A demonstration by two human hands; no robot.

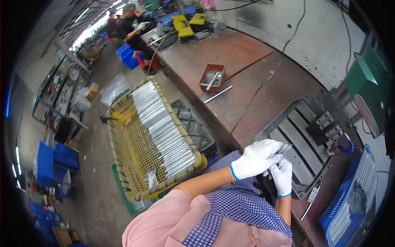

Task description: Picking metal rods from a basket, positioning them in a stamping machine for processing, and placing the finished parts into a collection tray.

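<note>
Left hand [256, 158] in white knit glove, fingers curled around thin grey metal rod [283, 149]. Right hand [282, 176], gloved, just beneath and touching, pinching the rod's lower end. Slotted grey steel machine bed [297, 127] directly beyond the knuckles. Yellow mesh crate of metal tubes [152, 136] well left; blue crate [349, 197] near right.

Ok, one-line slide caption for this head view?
White-gloved left hand and right hand hold a thin metal rod beside a yellow basket of metal tubes.
</note>
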